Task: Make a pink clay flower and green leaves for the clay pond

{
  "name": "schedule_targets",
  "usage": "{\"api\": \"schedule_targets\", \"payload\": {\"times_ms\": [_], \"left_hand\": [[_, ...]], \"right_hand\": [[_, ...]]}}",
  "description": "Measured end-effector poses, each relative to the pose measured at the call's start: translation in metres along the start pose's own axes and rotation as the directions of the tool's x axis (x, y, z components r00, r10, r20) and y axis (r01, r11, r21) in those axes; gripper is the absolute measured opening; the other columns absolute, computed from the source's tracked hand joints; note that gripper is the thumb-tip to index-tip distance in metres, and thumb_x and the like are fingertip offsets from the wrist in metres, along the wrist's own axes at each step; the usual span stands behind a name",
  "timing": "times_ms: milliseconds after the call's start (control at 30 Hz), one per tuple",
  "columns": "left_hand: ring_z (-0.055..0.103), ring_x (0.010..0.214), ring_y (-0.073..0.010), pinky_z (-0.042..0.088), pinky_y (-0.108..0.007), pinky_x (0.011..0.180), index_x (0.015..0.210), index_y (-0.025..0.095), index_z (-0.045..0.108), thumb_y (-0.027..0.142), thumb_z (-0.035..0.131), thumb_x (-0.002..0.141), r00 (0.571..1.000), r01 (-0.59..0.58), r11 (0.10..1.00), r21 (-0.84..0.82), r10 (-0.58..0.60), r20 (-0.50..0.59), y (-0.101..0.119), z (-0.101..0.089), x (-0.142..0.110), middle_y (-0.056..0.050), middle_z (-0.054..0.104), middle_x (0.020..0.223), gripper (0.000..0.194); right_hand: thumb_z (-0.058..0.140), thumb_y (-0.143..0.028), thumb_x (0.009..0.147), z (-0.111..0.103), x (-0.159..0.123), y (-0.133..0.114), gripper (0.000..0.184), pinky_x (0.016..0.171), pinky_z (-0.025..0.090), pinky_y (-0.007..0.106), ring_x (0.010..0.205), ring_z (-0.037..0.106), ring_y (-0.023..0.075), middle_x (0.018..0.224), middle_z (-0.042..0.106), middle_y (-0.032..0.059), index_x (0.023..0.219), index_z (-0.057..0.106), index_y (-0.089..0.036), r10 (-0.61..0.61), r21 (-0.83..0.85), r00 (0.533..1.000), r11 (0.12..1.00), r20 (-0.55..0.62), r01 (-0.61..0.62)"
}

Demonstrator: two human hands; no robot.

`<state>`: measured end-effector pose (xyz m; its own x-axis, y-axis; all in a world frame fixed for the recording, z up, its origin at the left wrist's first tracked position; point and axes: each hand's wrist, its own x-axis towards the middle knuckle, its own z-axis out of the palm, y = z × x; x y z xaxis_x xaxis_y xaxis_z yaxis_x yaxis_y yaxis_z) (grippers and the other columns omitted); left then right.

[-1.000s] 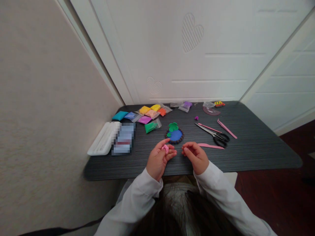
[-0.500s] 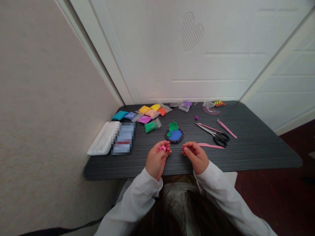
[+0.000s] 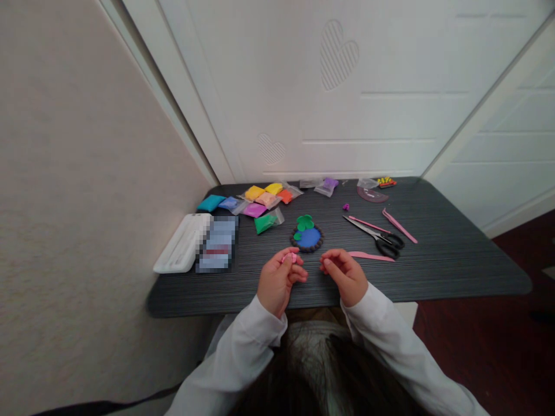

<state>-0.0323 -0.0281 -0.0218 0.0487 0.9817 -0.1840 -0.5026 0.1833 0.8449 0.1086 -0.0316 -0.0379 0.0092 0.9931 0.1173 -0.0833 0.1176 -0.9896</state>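
Near the table's front edge, my left hand [image 3: 275, 283] pinches a small piece of pink modelling clay [image 3: 289, 257] between thumb and fingers, with its lower fingers stretched out. My right hand [image 3: 347, 278] is a short way to the right, its thumb and fingertips brought together; whatever they may hold is too small to make out. Just beyond both hands lies a clay pond [image 3: 309, 238], blue inside a ring of dark beads. Green clay leaves [image 3: 305, 223] sit at its back and left side.
Right of the pond lie scissors [image 3: 377, 236], a pink clay knife [image 3: 372, 256], a thin pink stick [image 3: 368, 224] and pink tweezers [image 3: 399, 225]. Bagged coloured clay [image 3: 265, 224] is spread at the back left. A white tray [image 3: 184, 244] stands at the left edge. A purple clay bit [image 3: 346, 207] lies behind.
The pink clay has shifted slightly up and right between my left thumb and fingers, and the lower fingers have stretched further right. My right hand has stayed in place.
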Motion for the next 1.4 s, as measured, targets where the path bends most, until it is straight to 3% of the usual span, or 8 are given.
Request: {"api": "schedule_targets", "payload": {"times_ms": [133,300,567,867,1000,1133,1267,1400], "left_hand": [[0.029,0.026,-0.0003,0.02,-0.014,0.027,0.075,0.016,0.047,0.032,0.047,0.077,0.998,0.018,0.999,-0.048,-0.015,0.066,0.0019,0.0016,-0.0024,0.007,0.042,0.05,0.017],[0.02,0.025,-0.0026,0.012,-0.016,0.028,0.054,0.017,0.033,0.04,0.043,0.077,0.995,0.055,0.986,-0.156,-0.042,0.089,0.0049,0.0029,-0.0047,0.009,0.023,0.037,0.034],[0.02,0.027,-0.0031,0.013,-0.017,0.031,0.046,0.017,0.024,0.042,0.042,0.077,0.99,0.082,0.965,-0.249,-0.051,0.128,0.0064,0.0004,-0.0057,0.008,0.02,0.035,0.043],[0.024,0.025,-0.0028,0.022,-0.016,0.028,0.077,0.017,0.047,0.041,0.046,0.075,0.998,0.021,0.999,-0.045,-0.019,0.058,0.0049,0.0047,-0.0056,0.008,0.044,0.04,0.024],[0.019,0.023,-0.0039,0.019,-0.018,0.028,0.05,0.017,0.036,0.045,0.043,0.076,0.994,0.058,0.987,-0.147,-0.044,0.098,0.0038,0.0024,-0.0067,0.009,0.025,0.029,0.039],[0.017,0.026,-0.0045,0.019,-0.02,0.031,0.043,0.018,0.026,0.052,0.033,0.076,0.985,0.115,0.936,-0.333,-0.065,0.157,0.0076,-0.0025,-0.006,0.008,0.017,0.032,0.048],[0.021,0.03,-0.0053,0.02,-0.02,0.035,0.049,0.017,0.033,0.036,0.037,0.077,0.977,0.135,0.933,-0.335,-0.069,0.199,0.0091,-0.0027,-0.0043,0.008,0.018,0.037,0.034],[0.028,0.036,-0.0042,0.022,-0.018,0.038,0.068,0.017,0.044,0.022,0.043,0.076,0.991,0.063,0.973,-0.221,-0.034,0.131,0.0061,0.002,-0.0039,0.008,0.028,0.043,0.01]], "right_hand": [[0.053,-0.032,0.073,0.0005,0.0005,-0.0012,0.014,0.061,0.044,0.027,0.065,0.052,0.011,0.075,0.054,0.001,0.08,0.053,-0.019,0.008,0.002,1.0,1.0,0.001,-0.008],[0.053,-0.032,0.073,0.0005,0.0002,-0.0018,0.014,0.062,0.045,0.027,0.065,0.052,0.0112,0.075,0.054,0.0011,0.08,0.053,-0.02,0.003,-0.011,1.0,1.0,-0.003,-0.003],[0.053,-0.032,0.073,0.0,-0.0005,-0.0015,0.015,0.062,0.045,0.027,0.065,0.053,0.0112,0.074,0.054,0.0009,0.08,0.052,-0.019,0.011,-0.002,1.0,1.0,-0.001,-0.011],[0.052,-0.033,0.073,0.0002,0.0001,-0.0034,0.015,0.061,0.045,0.028,0.064,0.053,0.0117,0.074,0.055,0.0012,0.08,0.053,-0.019,0.001,-0.03,1.0,1.0,0.002,-0.001],[0.053,-0.032,0.073,-0.0002,0.0001,-0.0015,0.014,0.062,0.045,0.027,0.064,0.053,0.0114,0.073,0.055,0.0007,0.08,0.053,-0.02,0.008,-0.014,1.0,1.0,0.0,-0.008],[0.053,-0.03,0.073,-0.0002,0.0002,0.0003,0.012,0.061,0.044,0.026,0.064,0.053,0.0106,0.075,0.055,0.0002,0.08,0.053,-0.02,0.006,0.001,1.0,1.0,0.002,-0.006],[0.052,-0.03,0.073,0.0006,0.0001,0.0004,0.012,0.061,0.044,0.026,0.064,0.052,0.0107,0.074,0.054,0.0003,0.08,0.053,-0.02,0.014,0.016,1.0,1.0,0.001,-0.014],[0.052,-0.031,0.073,0.001,-0.0003,0.0008,0.013,0.061,0.043,0.026,0.064,0.052,0.0112,0.075,0.055,0.0005,0.08,0.053,-0.02,0.011,0.021,1.0,1.0,0.004,-0.011]]}}
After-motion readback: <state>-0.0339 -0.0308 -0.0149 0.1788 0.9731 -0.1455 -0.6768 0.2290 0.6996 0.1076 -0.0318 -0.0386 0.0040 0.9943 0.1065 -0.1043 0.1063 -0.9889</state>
